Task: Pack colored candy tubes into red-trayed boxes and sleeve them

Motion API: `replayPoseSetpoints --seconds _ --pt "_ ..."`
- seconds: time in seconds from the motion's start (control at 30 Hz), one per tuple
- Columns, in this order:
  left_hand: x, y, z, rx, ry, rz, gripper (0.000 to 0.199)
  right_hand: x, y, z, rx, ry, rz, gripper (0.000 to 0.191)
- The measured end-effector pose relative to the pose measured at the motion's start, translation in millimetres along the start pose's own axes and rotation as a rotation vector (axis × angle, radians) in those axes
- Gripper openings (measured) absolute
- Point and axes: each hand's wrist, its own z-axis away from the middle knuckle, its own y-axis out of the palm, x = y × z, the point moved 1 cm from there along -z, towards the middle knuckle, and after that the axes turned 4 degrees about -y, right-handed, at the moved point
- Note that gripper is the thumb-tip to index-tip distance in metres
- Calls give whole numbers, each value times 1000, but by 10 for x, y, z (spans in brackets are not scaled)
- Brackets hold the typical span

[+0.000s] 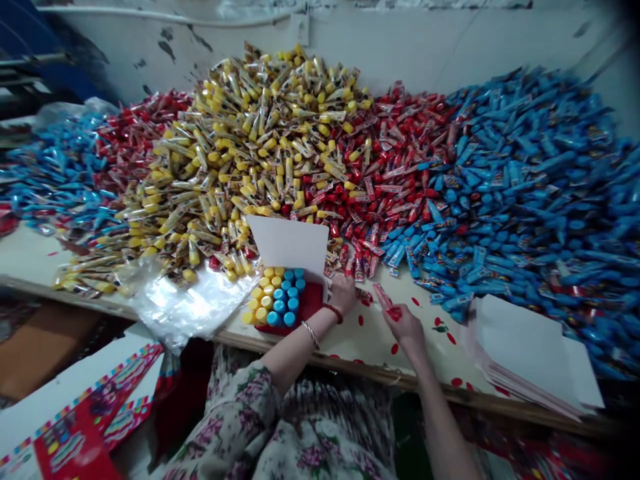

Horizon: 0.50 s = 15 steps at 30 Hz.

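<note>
My left hand point(343, 297) rests against the right wall of an open cardboard box point(309, 300), its fingers bunched and partly hidden. Yellow-capped and blue-capped tubes point(273, 297) stand upright in the box, and its red section shows to their right. The white inner lid point(289, 243) stands up behind them. My right hand point(403, 325) pinches a red-wrapped candy tube point(386, 303) in front of the heaped red candy tubes point(373, 200). A few loose red pieces point(365, 297) lie between my hands.
Heaps of yellow candy tubes point(260, 153) and blue candy tubes point(525, 187) fill the table back to the wall point(350, 33). A clear plastic bag point(190, 300) lies left of the box. A stack of white card sheets point(525, 353) sits right. Printed boxes point(75, 420) lie below the wooden table edge point(380, 377).
</note>
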Motion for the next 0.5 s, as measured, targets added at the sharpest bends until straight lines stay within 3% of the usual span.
replayPoseSetpoints --seconds 0.13,0.2,0.3,0.37,0.5 --pt "-28 192 142 23 56 33 37 -155 -90 186 22 86 -451 42" --pt "-25 261 202 36 116 57 34 -113 -184 240 16 83 -619 47" --pt "-24 343 276 49 231 97 32 88 -406 245 -41 -4 -685 48" --pt "-26 392 309 48 283 122 32 298 -599 210 -73 -151 -619 45" --pt "-39 491 319 36 344 168 32 825 -948 147 -155 -593 -394 31"
